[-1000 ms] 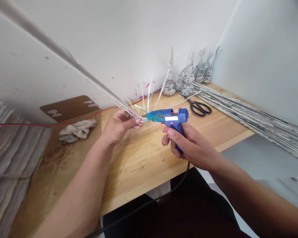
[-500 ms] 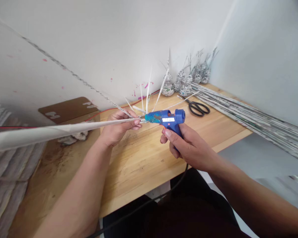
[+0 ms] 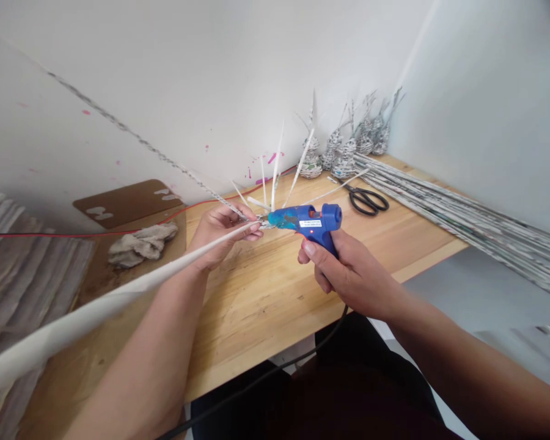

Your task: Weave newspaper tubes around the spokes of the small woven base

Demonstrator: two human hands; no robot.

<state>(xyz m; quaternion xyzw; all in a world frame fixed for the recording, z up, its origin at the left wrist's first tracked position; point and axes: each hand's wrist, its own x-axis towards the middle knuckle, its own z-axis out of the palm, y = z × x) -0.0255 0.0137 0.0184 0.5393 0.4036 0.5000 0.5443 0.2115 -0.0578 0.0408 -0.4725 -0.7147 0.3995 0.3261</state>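
My right hand [image 3: 337, 266] is wrapped round the handle of a blue hot glue gun [image 3: 309, 221], whose small red light glows. Its nozzle end reaches the fingertips of my left hand [image 3: 224, 232]. Those fingers pinch rolled paper sticks: a white one [image 3: 132, 287] runs toward the lower left and a printed one [image 3: 137, 137] slants up to the upper left. Beyond the nozzle, several white paper sticks [image 3: 277, 165] fan upward and outward from the work. The exact joint between fingers and nozzle is partly hidden.
Black scissors [image 3: 369, 200] lie on the wooden table [image 3: 238, 342]. Several woven paper pieces [image 3: 310, 162] stand at the back, beside a bundle of paper sticks [image 3: 462, 220]. At left are a crumpled cloth [image 3: 142, 244], a brown board [image 3: 128, 201] and stacked paper [image 3: 32, 293].
The near end of the white paper stick has swung downward, uncovering more of the cloth. Both hands and the glue gun stay almost in place.
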